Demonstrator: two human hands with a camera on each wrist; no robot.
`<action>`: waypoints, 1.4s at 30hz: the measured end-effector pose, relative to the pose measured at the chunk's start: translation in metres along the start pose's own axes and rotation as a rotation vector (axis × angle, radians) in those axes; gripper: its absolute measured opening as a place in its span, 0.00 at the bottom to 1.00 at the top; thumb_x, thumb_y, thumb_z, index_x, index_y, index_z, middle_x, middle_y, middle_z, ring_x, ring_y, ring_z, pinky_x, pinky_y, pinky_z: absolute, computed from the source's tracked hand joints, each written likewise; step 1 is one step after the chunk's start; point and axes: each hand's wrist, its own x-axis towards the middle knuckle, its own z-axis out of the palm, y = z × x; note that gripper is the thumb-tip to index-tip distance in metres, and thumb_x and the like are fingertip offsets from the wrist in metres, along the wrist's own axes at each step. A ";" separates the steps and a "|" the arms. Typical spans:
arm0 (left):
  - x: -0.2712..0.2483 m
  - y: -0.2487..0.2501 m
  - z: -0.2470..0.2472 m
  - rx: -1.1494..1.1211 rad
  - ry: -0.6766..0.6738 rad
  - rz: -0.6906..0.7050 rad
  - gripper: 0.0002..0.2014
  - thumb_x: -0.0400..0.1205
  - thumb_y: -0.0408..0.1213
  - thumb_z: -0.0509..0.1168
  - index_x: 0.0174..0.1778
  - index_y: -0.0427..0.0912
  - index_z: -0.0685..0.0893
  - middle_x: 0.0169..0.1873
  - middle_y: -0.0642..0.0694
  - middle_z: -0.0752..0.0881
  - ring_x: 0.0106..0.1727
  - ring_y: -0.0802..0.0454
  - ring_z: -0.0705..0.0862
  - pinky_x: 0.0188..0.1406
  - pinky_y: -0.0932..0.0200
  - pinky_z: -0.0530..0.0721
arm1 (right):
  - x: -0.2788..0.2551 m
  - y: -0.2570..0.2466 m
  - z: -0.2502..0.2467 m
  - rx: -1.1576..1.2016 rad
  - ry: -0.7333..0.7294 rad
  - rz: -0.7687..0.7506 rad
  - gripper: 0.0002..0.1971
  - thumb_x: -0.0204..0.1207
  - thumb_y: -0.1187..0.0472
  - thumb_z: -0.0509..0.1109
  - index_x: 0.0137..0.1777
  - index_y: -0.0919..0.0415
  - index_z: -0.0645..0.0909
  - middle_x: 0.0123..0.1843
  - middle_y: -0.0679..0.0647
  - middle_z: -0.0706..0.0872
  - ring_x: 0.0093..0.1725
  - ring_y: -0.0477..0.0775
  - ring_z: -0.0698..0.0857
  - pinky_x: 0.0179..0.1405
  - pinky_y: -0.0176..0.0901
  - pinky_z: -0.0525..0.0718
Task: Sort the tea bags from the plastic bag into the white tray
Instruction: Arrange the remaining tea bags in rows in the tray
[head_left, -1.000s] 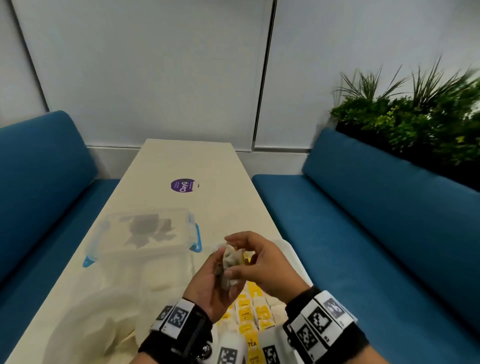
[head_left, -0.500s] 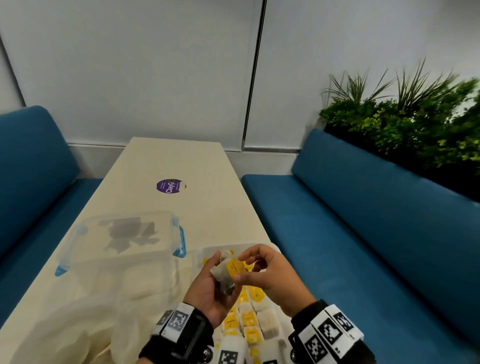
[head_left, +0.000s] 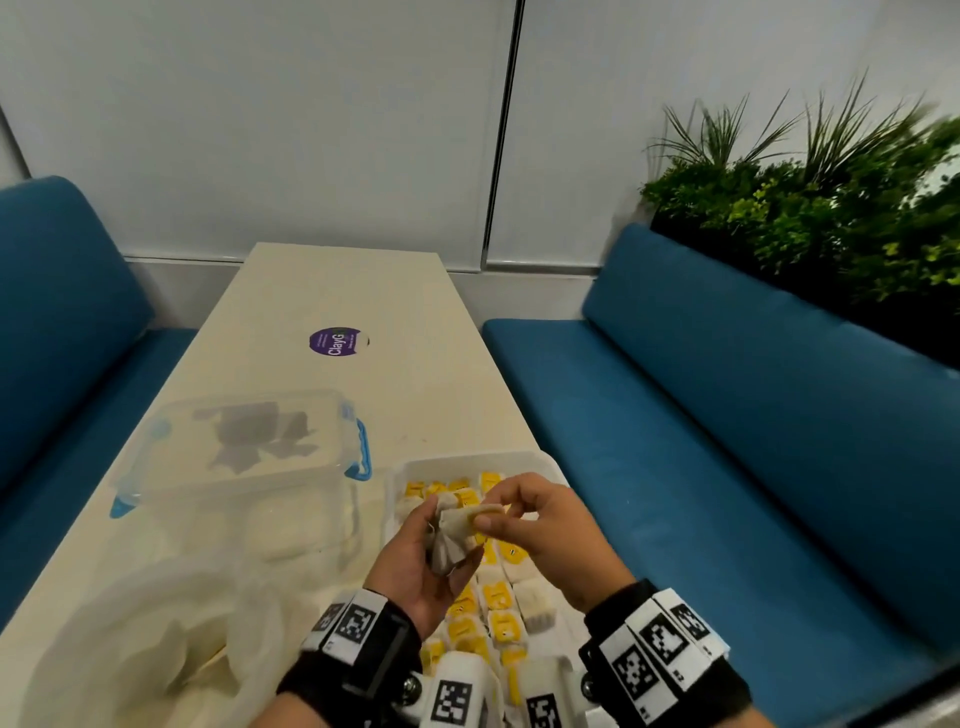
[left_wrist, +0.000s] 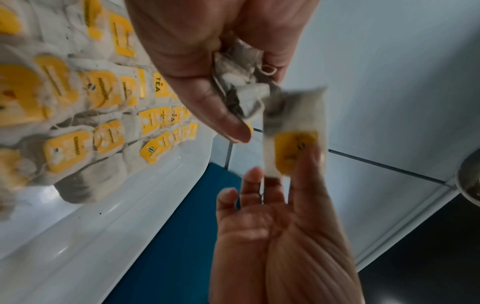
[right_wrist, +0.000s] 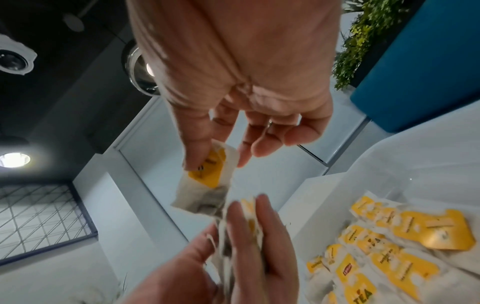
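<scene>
Over the white tray, my left hand grips a crumpled bunch of tea bags. My right hand pinches one tea bag with a yellow tag between thumb and forefinger, still touching the bunch. The left wrist view shows the bunch in my left palm and the pinched bag just below it. In the right wrist view the pinched bag hangs above the left hand's bunch. Rows of yellow-tagged tea bags fill the tray. The limp plastic bag lies at the lower left.
A clear lidded box with blue clips stands left of the tray. A purple sticker marks the cream table further back. Blue benches run along both sides, with plants behind the right one.
The view has tilted down, so more of the tray shows. My right hand has drawn one yellow-tagged bag slightly out of the bunch in my left hand.
</scene>
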 end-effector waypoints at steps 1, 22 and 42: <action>0.001 0.001 -0.003 -0.003 0.020 -0.011 0.13 0.82 0.45 0.62 0.47 0.37 0.80 0.35 0.38 0.85 0.25 0.49 0.86 0.19 0.59 0.86 | -0.001 0.000 -0.002 0.057 -0.002 0.008 0.07 0.70 0.64 0.76 0.37 0.53 0.82 0.41 0.53 0.82 0.37 0.45 0.77 0.39 0.35 0.78; -0.027 -0.006 -0.026 0.165 0.049 -0.052 0.11 0.80 0.42 0.65 0.44 0.35 0.81 0.37 0.38 0.78 0.33 0.44 0.82 0.19 0.53 0.86 | -0.026 0.060 -0.015 -0.971 -0.323 0.446 0.15 0.80 0.69 0.58 0.65 0.61 0.78 0.66 0.56 0.79 0.64 0.55 0.79 0.58 0.38 0.76; -0.027 -0.008 -0.044 0.322 0.058 -0.069 0.11 0.80 0.42 0.66 0.52 0.38 0.80 0.39 0.37 0.82 0.35 0.45 0.82 0.22 0.55 0.86 | 0.037 0.061 -0.012 -1.369 -0.644 0.496 0.22 0.70 0.58 0.76 0.64 0.62 0.79 0.50 0.53 0.86 0.49 0.57 0.85 0.56 0.49 0.83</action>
